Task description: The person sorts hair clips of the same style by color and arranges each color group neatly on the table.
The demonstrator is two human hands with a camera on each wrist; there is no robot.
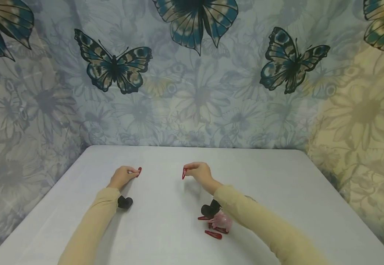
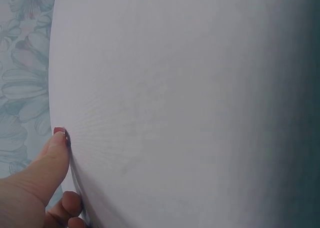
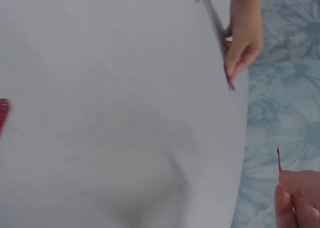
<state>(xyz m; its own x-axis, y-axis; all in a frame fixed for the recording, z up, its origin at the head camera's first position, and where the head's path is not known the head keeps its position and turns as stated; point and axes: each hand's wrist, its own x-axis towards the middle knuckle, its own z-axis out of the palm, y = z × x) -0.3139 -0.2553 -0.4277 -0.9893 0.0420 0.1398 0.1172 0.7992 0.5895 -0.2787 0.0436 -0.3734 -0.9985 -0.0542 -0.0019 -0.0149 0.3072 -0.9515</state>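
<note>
My left hand (image 1: 122, 177) is toward the far left of the table, its thumb and fingers pinching a red hair clip (image 1: 139, 172). In the left wrist view only the tip of that clip (image 2: 60, 131) shows past the thumb. My right hand (image 1: 201, 173), near the middle, pinches a second red hair clip (image 1: 184, 173), which is held upright above the table. The right wrist view shows this clip (image 3: 279, 159) edge-on as a thin line. Below the right forearm several more red hair clips (image 1: 213, 234) lie beside a shiny pink object (image 1: 221, 221).
The white table (image 1: 159, 228) reaches back to a wall hanging (image 1: 202, 110) printed with butterflies and flowers. Black cameras (image 1: 125, 202) sit on both wrists. The right sleeve (image 1: 258, 217) passes close by the pile of clips.
</note>
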